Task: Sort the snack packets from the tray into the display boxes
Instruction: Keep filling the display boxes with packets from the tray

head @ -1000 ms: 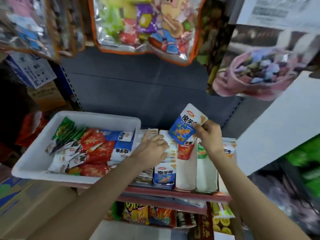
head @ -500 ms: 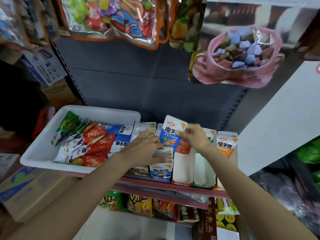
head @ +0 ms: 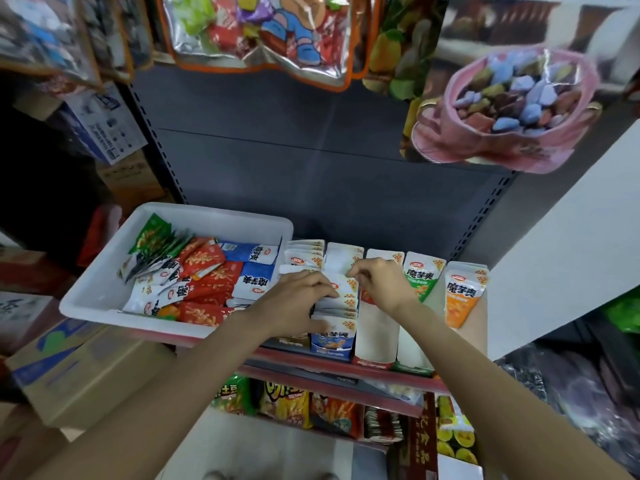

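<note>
Even, bright indoor light; glare on hanging foil bags (head: 263,32); edges bowed and blurred, left side dim.

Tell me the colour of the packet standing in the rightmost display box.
Orange and white packet, seen in the head view.

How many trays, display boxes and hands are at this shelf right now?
White tray: 1
Display boxes in the row on the shelf: 5
Hands: 2, the left hand and the right hand, both gripping snack packets in the blue-fronted box
Total: 8
</note>
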